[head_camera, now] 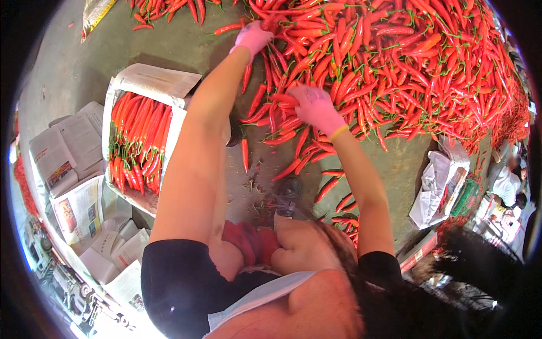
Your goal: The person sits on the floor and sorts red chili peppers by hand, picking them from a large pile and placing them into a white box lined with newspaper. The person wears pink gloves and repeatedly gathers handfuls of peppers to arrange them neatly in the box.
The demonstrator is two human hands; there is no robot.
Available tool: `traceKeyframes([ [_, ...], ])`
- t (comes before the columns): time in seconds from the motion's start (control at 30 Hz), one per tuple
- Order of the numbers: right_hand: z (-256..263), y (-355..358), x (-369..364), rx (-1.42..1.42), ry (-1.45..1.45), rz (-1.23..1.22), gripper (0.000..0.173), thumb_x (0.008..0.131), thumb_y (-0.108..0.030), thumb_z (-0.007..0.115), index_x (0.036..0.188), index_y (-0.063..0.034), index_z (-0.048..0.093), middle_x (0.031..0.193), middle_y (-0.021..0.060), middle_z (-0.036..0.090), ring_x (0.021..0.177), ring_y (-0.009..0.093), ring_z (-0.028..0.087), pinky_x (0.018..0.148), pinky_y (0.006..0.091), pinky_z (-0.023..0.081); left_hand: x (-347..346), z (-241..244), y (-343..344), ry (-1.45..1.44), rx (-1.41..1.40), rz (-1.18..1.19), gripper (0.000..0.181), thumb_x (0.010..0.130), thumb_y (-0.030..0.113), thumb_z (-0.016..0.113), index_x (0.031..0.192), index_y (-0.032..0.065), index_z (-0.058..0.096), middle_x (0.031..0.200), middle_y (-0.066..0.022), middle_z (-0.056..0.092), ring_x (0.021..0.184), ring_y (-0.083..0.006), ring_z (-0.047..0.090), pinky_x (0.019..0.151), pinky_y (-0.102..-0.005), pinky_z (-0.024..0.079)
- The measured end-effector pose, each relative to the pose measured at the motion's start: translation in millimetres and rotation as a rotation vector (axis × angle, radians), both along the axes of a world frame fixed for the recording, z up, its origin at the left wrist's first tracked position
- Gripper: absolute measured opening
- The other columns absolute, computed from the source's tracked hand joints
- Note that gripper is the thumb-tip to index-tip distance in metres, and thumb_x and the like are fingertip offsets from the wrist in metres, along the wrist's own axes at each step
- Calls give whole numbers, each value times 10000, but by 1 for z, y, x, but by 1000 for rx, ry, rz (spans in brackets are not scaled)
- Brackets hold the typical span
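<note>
A big heap of red chilli peppers with green stems spreads over the floor before me. My left hand, in a pink glove, is at the heap's left edge with blurred red peppers at its fingers; how many is hidden. Lower and to the right, my right hand, gloved in pink with a yellow cuff, grips a red chilli pepper that points left. Loose peppers lie under and around both hands. Left of my left arm stands a newspaper-lined box, in which peppers lie side by side in rows.
More newspaper-lined boxes stand at the lower left. At the right is another paper-lined container beside a green crate. A person is at the far right. A sack lies at the upper left. Stray peppers dot the concrete floor.
</note>
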State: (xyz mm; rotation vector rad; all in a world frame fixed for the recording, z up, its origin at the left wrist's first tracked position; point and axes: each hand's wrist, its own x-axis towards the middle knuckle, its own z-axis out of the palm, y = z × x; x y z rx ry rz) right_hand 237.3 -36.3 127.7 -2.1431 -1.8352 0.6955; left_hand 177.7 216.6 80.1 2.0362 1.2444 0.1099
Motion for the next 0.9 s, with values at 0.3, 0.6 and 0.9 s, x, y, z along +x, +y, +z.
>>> traceKeyframes([
  [0.3,-35,-39,49,-31,-160,16,326,758,-165,600,1069,-70,623,1042,159,663,995,316,638,819,413,508,-100,79,24,-687,-900,398,208,863,83,615,1058,10,599,816,-123,651,736,-243,653,640,-356,543],
  [0.6,-6,-58,39,-3,995,-678,270,788,-117,702,1039,-37,646,833,24,636,728,117,573,659,278,463,-127,-11,-40,322,674,-860,332,777,128,654,1096,217,632,1029,-63,623,958,-239,630,818,-412,476],
  [0.9,1,-133,64,229,-245,-619,294,792,-156,683,1065,-61,632,983,117,662,904,316,639,789,392,510,-76,-2,-28,-157,393,-622,246,812,168,644,1058,160,655,981,-85,662,866,-300,637,786,-394,496],
])
